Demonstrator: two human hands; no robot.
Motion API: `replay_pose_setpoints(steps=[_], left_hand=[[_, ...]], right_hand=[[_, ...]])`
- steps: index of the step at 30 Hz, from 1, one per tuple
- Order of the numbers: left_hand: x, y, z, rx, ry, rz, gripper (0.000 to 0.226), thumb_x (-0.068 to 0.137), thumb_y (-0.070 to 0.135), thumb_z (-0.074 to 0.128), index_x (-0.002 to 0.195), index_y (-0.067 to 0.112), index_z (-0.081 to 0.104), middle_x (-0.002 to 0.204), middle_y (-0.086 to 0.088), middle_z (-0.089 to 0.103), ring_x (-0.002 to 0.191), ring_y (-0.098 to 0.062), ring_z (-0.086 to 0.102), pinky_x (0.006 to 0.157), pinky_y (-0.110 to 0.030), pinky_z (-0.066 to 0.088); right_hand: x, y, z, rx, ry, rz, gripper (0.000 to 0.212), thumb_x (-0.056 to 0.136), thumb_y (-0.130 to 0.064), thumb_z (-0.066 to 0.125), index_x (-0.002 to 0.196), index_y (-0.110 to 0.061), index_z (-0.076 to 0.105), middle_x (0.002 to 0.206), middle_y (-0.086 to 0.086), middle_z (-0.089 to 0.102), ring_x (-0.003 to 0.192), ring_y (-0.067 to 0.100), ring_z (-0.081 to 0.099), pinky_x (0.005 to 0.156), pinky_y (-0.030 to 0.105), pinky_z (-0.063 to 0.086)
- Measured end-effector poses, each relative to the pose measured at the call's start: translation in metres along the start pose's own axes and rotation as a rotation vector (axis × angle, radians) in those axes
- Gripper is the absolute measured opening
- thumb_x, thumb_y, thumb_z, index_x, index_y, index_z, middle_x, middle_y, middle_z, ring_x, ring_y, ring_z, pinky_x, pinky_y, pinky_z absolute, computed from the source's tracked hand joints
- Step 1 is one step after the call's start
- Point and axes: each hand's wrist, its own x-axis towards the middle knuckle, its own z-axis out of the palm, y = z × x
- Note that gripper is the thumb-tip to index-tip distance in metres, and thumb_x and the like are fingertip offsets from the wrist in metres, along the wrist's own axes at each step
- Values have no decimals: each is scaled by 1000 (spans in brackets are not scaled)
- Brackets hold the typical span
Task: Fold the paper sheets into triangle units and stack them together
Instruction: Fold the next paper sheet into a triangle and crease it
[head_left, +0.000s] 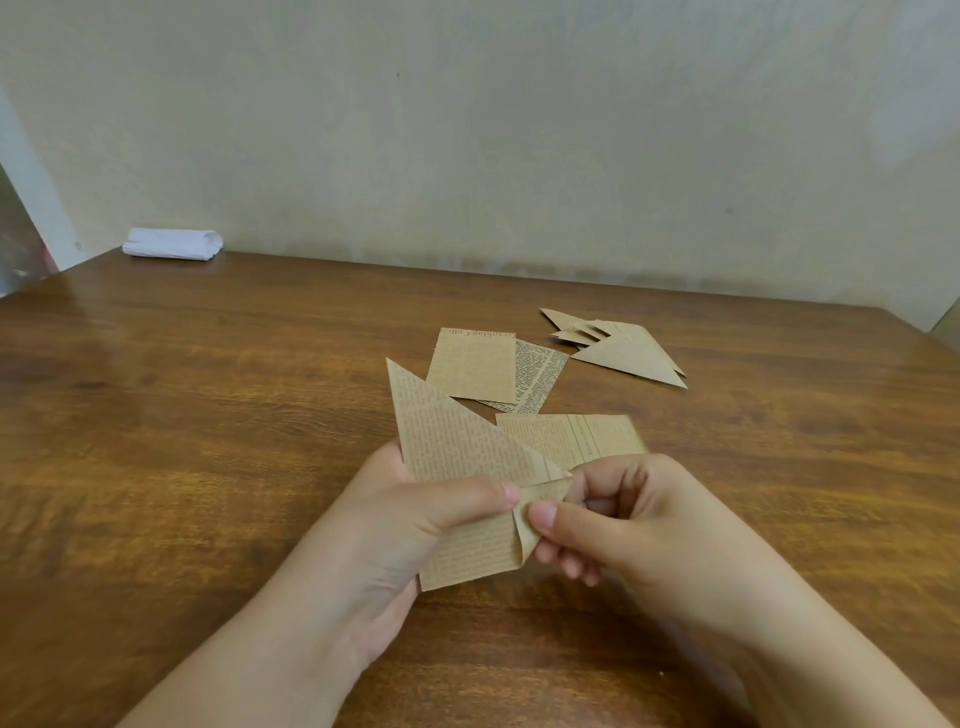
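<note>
Just above the near part of the table (208, 441), I am holding the half-folded paper (457, 457) up in the air between both hands so that I can work on its edges from either side. My left hand (395, 525) is gripping it, the thumb pressing flat across the front near the middle crease and the other fingers tucked behind where I cannot see them; I judge this is keeping the folded top flap from springing open. My right hand (602, 514) is pinching the small right-hand corner between thumb and curled fingers, probably to turn that corner in and sharpen the crease. The top flap is already pointing up and left as a triangle, while the lower part is still a plain strip, so this unit looks partly done.

Flat on the table just beyond my hands, I am keeping the unfolded sheets (475, 364), overlapping and within easy reach for the next rounds. Further right and back, the finished triangles (628, 356) are lying slotted together in a loose pile, set apart so they do not mix with the blanks. A folded white cloth (174, 243) is sitting at the far left corner against the wall.
</note>
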Motion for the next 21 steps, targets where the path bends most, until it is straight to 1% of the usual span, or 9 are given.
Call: replay_pose_setpoints(steps=[2,5,11,13,14,16,18,19,21], left_hand=[[0,0,0,-2,6,26,40,54,2,84,92,4,72,90,-18,73,82,-29,72,64,-33,59],[0,0,1,-25,19,49,36,54,5,76,90,4,72,89,-16,74,78,-25,73,57,-26,57],[3,-3,1,-5,63,65,46,49,8,78,94,8,70,89,-11,75,80,-24,73,60,-29,56],[4,-3,1,14,72,58,41,55,2,80,93,11,69,87,-9,75,79,-22,73,58,-27,56],[5,-4,0,29,80,50,38,59,-2,79,93,12,69,86,-7,76,79,-20,73,58,-26,55],[7,-5,-3,79,74,24,42,63,-3,82,98,14,68,89,-6,76,82,-19,73,64,-29,56],[8,-6,-5,166,28,-24,59,54,4,86,107,17,65,97,-5,75,92,-21,71,80,-37,56],[8,-5,-6,220,2,-45,66,49,7,83,111,19,62,101,-4,74,97,-22,69,87,-40,54],[9,-4,-6,331,-43,-79,72,48,8,81,115,21,59,105,-3,71,102,-21,66,92,-43,53]], right_hand=[[0,-1,1,12,19,2,31,66,-36,72,66,-5,69,61,3,69,51,4,56,48,13,43],[0,-2,1,19,56,-11,25,65,-39,70,62,-14,71,60,2,68,49,4,54,46,13,41],[0,0,0,-2,79,-1,23,74,-37,71,62,-17,68,60,2,66,50,6,51,47,15,39],[0,0,0,6,81,9,24,78,-33,71,60,-17,67,59,1,66,49,5,51,46,13,39],[0,0,0,-1,80,18,25,76,-36,71,59,-17,68,58,1,66,49,4,52,46,13,39],[0,-3,-1,-42,89,46,32,66,-47,70,58,-17,70,55,-1,65,47,3,52,46,13,39],[0,-4,-6,-162,124,96,36,66,-54,70,60,-19,72,53,-2,64,46,4,51,47,14,39],[-1,-4,-9,-264,146,125,32,69,-53,71,64,-21,72,55,-4,65,46,3,51,49,15,40],[-6,-6,-14,-424,175,113,18,73,-43,75,73,-26,72,61,-9,67,51,-1,53,52,12,42]])
